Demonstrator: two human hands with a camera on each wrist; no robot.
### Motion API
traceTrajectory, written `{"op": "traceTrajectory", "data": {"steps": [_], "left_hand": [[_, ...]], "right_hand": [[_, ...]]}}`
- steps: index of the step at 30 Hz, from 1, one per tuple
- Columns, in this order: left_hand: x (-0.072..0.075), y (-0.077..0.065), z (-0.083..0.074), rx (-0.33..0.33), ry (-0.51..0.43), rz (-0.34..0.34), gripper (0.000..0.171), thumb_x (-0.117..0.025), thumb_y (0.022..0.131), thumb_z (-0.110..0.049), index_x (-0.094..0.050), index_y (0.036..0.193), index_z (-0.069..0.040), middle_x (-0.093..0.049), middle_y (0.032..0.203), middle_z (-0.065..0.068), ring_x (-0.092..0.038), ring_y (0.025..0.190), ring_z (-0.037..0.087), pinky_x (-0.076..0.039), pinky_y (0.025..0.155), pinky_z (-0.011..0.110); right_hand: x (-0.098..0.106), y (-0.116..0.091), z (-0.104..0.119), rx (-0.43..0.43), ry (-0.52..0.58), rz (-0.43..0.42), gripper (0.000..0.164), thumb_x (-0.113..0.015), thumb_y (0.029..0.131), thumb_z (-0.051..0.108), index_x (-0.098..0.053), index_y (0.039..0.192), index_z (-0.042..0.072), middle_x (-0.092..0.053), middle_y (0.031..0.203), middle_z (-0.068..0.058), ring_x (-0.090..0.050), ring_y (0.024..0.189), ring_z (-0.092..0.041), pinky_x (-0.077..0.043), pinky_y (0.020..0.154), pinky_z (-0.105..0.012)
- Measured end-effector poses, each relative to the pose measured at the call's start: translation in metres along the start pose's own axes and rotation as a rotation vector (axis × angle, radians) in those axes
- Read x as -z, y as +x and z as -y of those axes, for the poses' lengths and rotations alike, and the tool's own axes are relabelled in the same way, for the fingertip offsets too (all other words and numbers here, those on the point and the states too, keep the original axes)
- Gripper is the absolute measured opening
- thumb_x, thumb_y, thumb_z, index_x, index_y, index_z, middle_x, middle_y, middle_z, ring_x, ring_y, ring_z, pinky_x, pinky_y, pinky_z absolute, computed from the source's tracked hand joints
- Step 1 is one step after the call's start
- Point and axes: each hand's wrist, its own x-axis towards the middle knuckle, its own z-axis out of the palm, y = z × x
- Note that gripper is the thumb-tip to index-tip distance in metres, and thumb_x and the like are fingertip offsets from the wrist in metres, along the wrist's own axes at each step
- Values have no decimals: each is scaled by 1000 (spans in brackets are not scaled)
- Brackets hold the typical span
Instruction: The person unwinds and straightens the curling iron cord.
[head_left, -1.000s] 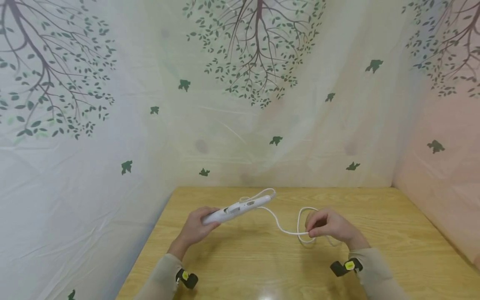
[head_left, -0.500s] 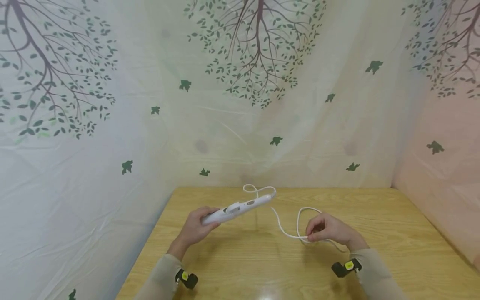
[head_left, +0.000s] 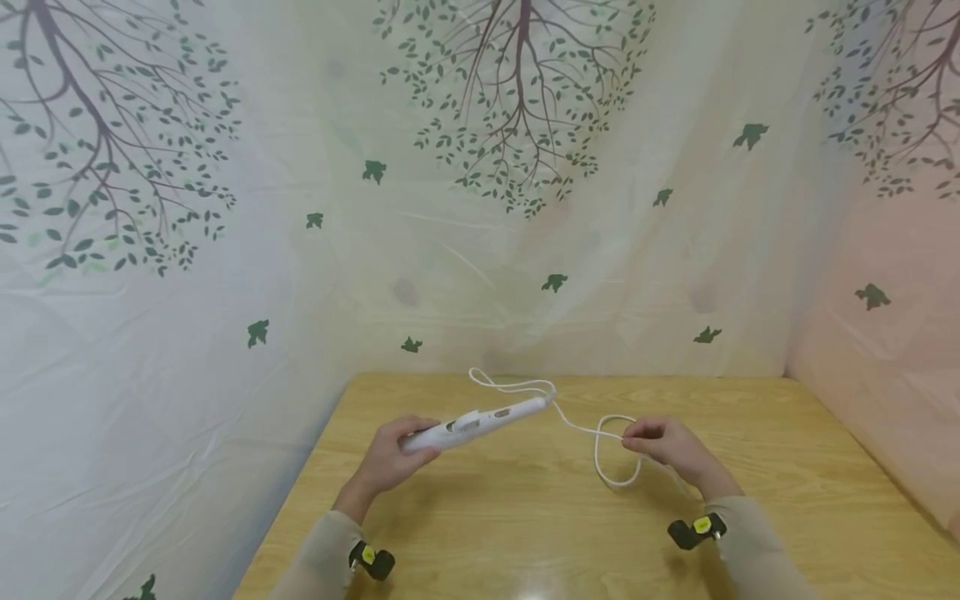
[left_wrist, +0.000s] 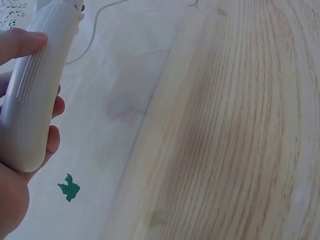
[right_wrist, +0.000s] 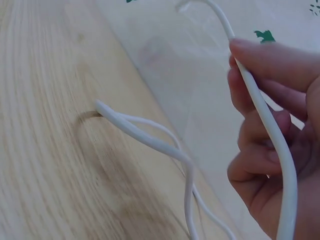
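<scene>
In the head view my left hand (head_left: 386,460) grips the wide end of a white hair iron (head_left: 491,422), a long slim corded appliance with a raised clip and a small brown oval panel. It is held aloft, its narrow cord end tilted up to the right. The left wrist view shows the thumb (left_wrist: 30,42) on the ribbed side of its rounded body (left_wrist: 35,95), fingers wrapped behind. On the right, my right hand (head_left: 678,452) pinches the white cord (head_left: 597,468) between thumb and fingertips. Past the fingers (right_wrist: 275,65), the cord runs along the palm; its plug is not visible.
A wood-grain table (head_left: 525,517) lies beneath both hands. Behind it and at the sides hang pale sheets (head_left: 480,308) printed with trees and green shapes. One cord loop (right_wrist: 145,137) hangs over the table. Each wrist carries a small black camera (head_left: 372,560).
My right hand has risen slightly, lifting the pinched cord and drawing it straighter. The cord loop behind the hair iron has shifted left. The iron's cord end has dipped a little.
</scene>
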Motion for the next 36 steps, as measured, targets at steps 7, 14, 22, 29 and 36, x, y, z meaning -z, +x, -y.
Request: {"op": "traceTrajectory", "data": {"steps": [7,14,22,29,36], "left_hand": [[4,-4,-13,-23,2,37,29,-77,81,-9,-71,110,-6,-71,106,7,-61,90,15,-47,75,29],[4,-7,-11,-22,6,80,29,-77,81,-9,-71,109,-5,-71,106,9,-62,88,17,-47,74,27],[3,-10,6,-12,43,104,30,-77,82,-10,-70,110,-6,-71,106,8,-63,90,16,-47,76,28],[1,-16,45,-6,55,66,30,-80,80,-16,-72,108,-15,-72,103,-1,-63,89,12,-47,78,28],[18,-24,56,74,93,16,30,-81,79,-23,-73,108,-20,-71,102,-5,-62,89,10,-48,76,28]], "right_hand": [[9,1,6,-45,47,-195,36,-70,90,24,-65,107,-7,-62,80,11,-52,71,-7,-44,63,-23],[18,-3,20,19,116,-341,27,-69,92,26,-68,104,2,-59,76,13,-48,63,-5,-42,55,-24],[30,-8,33,140,333,-400,5,-68,92,12,-72,91,15,-53,65,13,-41,51,-2,-33,46,-24],[45,-16,32,150,340,-428,5,-69,91,11,-73,92,13,-55,66,11,-42,52,-3,-32,46,-26],[73,-28,27,91,145,-445,8,-67,93,20,-71,99,15,-56,71,14,-45,57,-5,-37,51,-26]]}}
